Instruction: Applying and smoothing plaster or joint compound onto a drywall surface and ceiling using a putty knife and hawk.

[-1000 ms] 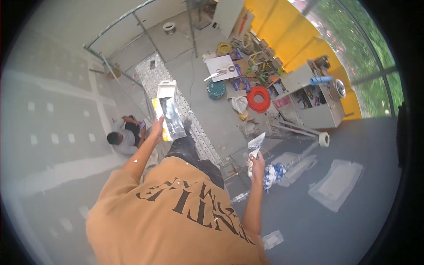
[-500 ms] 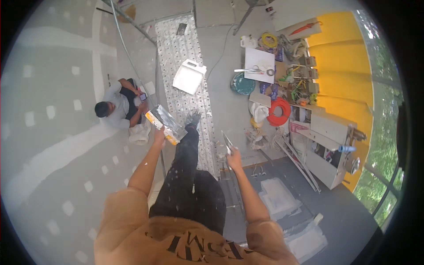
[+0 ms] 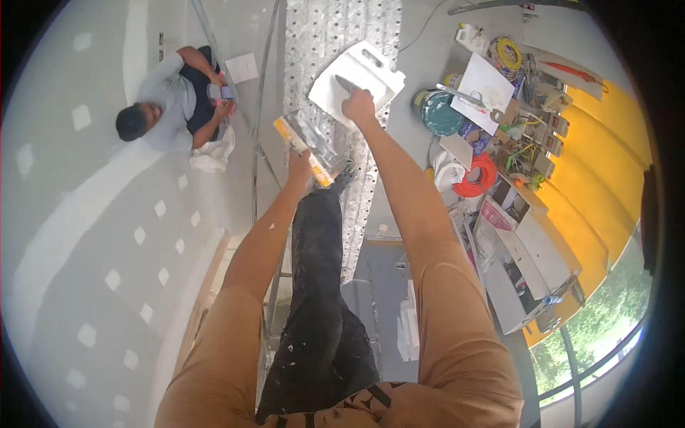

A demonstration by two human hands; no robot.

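My left hand grips a wide metal filling blade with a yellow-and-white handle strip, smeared with filler, held above my leg. My right hand is closed on a putty knife and reaches over a white plastic jerrycan container, its dark blade over the white. The container lies on a perforated metal plank splashed with white, where my foot also rests. Whether the putty knife touches the container's contents I cannot tell.
A person in grey sits low at left holding a phone, beside scaffold tubes. At right are a teal bucket, red hose coil, tools, boxes and a cabinet before yellow panels. A patched wallboard surface fills the left.
My right hand and knife have moved forward and up over the white container; my left hand with the wide blade has shifted right toward it. My view has turned more downward over the plank.
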